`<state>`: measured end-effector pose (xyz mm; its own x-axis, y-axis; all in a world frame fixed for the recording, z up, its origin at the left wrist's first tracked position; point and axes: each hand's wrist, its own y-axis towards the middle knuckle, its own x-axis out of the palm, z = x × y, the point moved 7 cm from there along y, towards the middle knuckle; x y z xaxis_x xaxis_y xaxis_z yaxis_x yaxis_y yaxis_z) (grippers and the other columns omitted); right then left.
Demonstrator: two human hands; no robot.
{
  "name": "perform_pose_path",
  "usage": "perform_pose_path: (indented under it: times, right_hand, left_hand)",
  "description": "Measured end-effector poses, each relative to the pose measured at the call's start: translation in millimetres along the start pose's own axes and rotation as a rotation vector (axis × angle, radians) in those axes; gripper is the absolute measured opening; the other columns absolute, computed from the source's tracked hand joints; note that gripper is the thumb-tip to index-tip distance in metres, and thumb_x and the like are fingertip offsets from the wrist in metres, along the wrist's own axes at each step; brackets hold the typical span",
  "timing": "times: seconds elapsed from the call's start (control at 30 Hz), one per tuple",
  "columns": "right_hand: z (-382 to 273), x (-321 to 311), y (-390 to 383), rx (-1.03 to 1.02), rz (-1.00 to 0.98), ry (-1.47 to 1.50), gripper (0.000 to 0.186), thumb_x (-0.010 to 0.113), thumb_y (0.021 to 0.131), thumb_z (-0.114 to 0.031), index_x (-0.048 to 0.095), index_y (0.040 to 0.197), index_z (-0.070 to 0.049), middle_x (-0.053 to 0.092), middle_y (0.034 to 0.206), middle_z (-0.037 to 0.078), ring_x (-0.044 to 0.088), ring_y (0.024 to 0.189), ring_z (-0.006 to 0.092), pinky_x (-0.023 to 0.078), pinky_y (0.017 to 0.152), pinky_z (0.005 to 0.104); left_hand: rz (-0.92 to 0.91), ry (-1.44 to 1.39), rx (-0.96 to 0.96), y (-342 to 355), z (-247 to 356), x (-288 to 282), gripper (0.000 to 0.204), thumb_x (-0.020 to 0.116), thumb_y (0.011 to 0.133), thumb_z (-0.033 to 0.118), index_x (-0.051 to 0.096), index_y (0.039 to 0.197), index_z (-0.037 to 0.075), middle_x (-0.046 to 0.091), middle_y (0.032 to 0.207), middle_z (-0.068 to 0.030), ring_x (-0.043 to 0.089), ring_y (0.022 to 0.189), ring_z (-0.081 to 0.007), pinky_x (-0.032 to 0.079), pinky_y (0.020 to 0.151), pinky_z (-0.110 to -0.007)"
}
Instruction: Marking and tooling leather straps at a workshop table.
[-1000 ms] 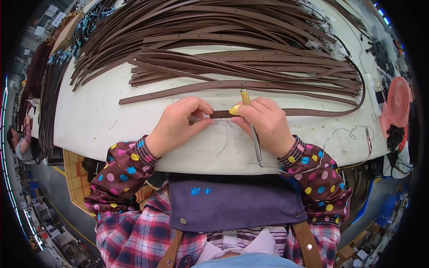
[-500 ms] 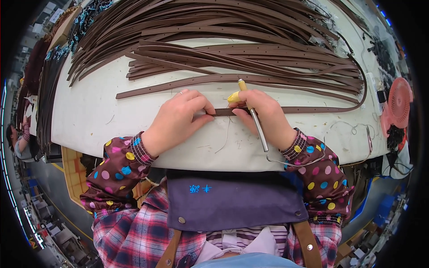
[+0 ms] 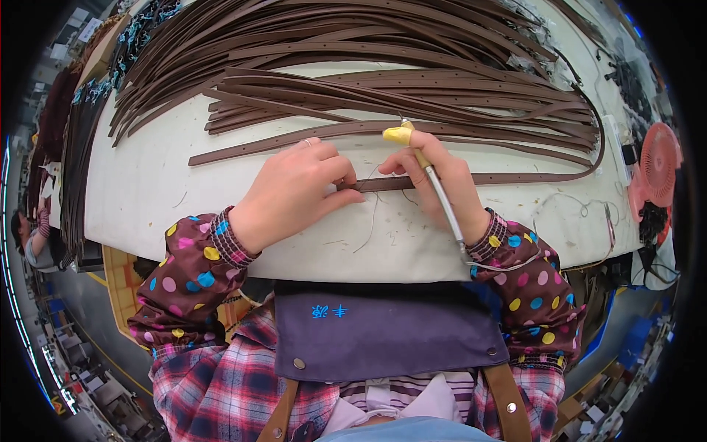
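My left hand is closed on a narrow brown strap, thumb below and fingers curled over its end. The strap runs right across the white table and bends back at the far right. My right hand is just above it, closed around a slim silver pen-shaped tool with a cord at its lower end. A yellow cover wraps one fingertip. Between my hands a thin dark thread hangs from the strap, and another fine strand rises toward my right fingers; whether they pinch it, I cannot tell.
Piles of brown straps with punched holes cover the far side of the table. On the right are a pink fan and small tweezers-like scissors. Another person is at far left.
My right hand has lifted off the strap and shifted slightly, tilting the tool's tip up. A fine strand now shows between my hands. My left hand stays on the strap.
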<state>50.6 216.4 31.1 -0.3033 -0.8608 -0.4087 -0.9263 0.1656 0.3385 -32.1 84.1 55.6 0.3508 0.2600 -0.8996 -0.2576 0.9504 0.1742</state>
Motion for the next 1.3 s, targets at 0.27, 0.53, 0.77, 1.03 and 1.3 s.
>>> perform_pose_path:
  times: [0.27,0.53,0.77,1.03,1.3]
  right_hand:
    - [-1,-1,-8,0.157,0.044,0.416,0.017,0.062,0.092,-0.011,0.060,0.105,-0.001,0.058,0.082,0.000,0.049,0.066,0.0049,0.042,0.058,0.0203]
    - [1,18,-5,0.222,-0.046,0.333,0.022,0.067,0.085,-0.007,0.047,0.091,-0.003,0.053,0.074,-0.001,0.046,0.060,0.0023,0.038,0.052,0.0192]
    - [-3,20,-3,0.172,-0.062,0.164,0.023,0.070,0.082,-0.008,0.048,0.087,-0.004,0.056,0.071,0.001,0.049,0.057,0.0045,0.040,0.050,0.0203]
    - [-2,22,-5,0.209,-0.071,0.163,0.024,0.071,0.081,-0.009,0.048,0.087,-0.004,0.058,0.071,0.002,0.050,0.057,0.0052,0.041,0.050,0.0208]
    - [-3,20,-4,0.199,-0.049,0.126,0.025,0.071,0.081,-0.010,0.048,0.085,-0.003,0.059,0.068,0.003,0.052,0.055,0.0066,0.043,0.049,0.0220]
  left_hand:
    - [-0.255,-0.474,-0.157,16,-15,18,0.011,0.069,0.081,0.007,0.059,0.082,0.003,0.057,0.070,-0.0027,0.056,0.062,-0.0102,0.045,0.055,-0.026]
    - [-0.345,-0.775,-0.406,7,-32,23,0.013,0.063,0.090,0.011,0.054,0.088,0.001,0.060,0.071,0.0005,0.058,0.061,-0.0052,0.047,0.055,-0.020]
    - [-0.294,-0.729,-0.355,7,-30,20,0.013,0.061,0.092,0.009,0.053,0.087,0.000,0.061,0.070,-0.0002,0.057,0.061,-0.0051,0.048,0.057,-0.020]
    - [-0.254,-0.678,-0.277,6,-27,15,0.012,0.061,0.091,0.009,0.054,0.086,0.001,0.059,0.067,-0.0007,0.055,0.059,-0.0061,0.044,0.054,-0.022]
    - [-0.240,-0.677,-0.272,6,-27,17,0.012,0.060,0.092,0.010,0.054,0.087,0.001,0.058,0.066,-0.0013,0.056,0.059,-0.0078,0.045,0.054,-0.023]
